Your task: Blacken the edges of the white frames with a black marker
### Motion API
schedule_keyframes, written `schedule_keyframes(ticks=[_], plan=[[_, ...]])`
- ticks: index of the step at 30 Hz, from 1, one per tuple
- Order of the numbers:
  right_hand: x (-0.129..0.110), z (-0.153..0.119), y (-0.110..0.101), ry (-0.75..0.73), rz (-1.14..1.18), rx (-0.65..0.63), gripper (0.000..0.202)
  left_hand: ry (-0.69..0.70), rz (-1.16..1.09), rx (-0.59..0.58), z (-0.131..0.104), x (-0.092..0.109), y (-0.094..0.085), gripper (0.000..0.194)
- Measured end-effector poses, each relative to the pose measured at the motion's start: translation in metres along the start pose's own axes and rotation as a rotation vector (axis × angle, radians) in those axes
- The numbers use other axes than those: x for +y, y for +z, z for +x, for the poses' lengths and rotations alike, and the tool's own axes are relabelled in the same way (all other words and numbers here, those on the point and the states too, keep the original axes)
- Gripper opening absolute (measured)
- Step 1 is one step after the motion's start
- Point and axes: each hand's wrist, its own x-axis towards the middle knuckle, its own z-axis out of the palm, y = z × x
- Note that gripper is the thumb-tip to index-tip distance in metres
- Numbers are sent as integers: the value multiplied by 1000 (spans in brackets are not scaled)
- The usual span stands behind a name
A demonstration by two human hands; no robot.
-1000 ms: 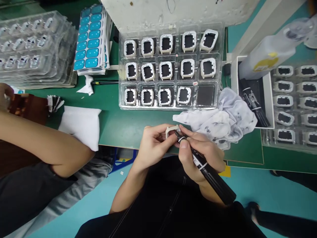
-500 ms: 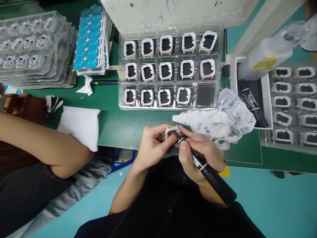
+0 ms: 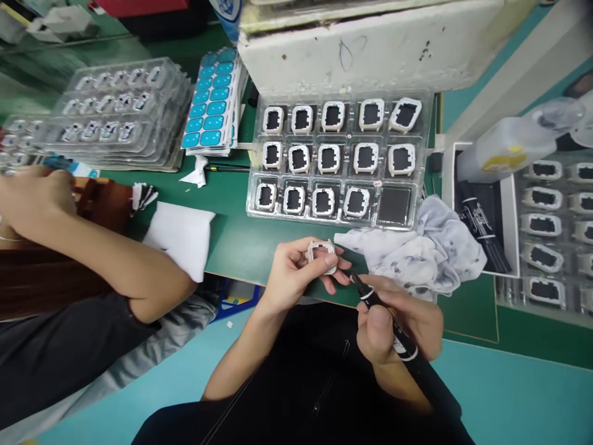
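A white watch-case frame [image 3: 323,252] is pinched between the thumb and fingers of my left hand [image 3: 294,272], its open face turned upward. My right hand [image 3: 398,315] grips a black marker pen [image 3: 405,343]; the dark tip points at the frame but stands a little apart from it, to the right. Beyond both hands lies a clear plastic tray [image 3: 290,216] with rows of similar white frames, each in its own compartment. Its front right compartment [image 3: 393,205] holds no frame.
Crumpled spotted cloth [image 3: 430,250] lies right of my hands, beside a white box [image 3: 513,216] with black markers and a bottle [image 3: 507,148]. Trays [image 3: 120,117] and blue sticker sheets [image 3: 210,105] stand left. Another person's arm [image 3: 111,247] reaches over the table near a white cloth [image 3: 180,235].
My right hand has drawn the marker away from the frame, down and right. The frame is now turned face up in my left hand. The camera view has shifted.
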Motion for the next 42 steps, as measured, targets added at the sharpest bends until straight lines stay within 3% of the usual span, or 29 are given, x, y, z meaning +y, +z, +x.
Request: schedule_keyframes(ticks=[2,5,8,12,14,20,27,32,38,40,42], plan=[[0,4,-3,-49,34,14,29,-18,-38,35,2,0,0,28],[-2,9,-5,-91,75,-85,41,-48,-57,77,1,-1,-1,33],[-3,13,-7,-34,109,-119,49,-68,-25,129,-2,-2,0,39],[-8,22,-14,57,149,-349,55,-92,141,203,-8,-1,9,41],[-11,29,-15,101,160,-375,54,-77,193,246,-9,1,14,43],[-14,33,-12,150,74,-294,44,-46,291,307,-13,-7,14,36],[-9,16,-13,150,93,-273,39,-31,320,160,-8,-14,4,30],[-8,4,1,136,93,-74,38,15,332,109,2,-11,4,35],[9,-18,14,86,94,125,33,201,579,151,14,13,12,30],[13,-20,15,84,114,155,33,199,597,174,26,26,21,36],[15,-20,16,81,150,181,31,213,617,104,46,38,34,41]])
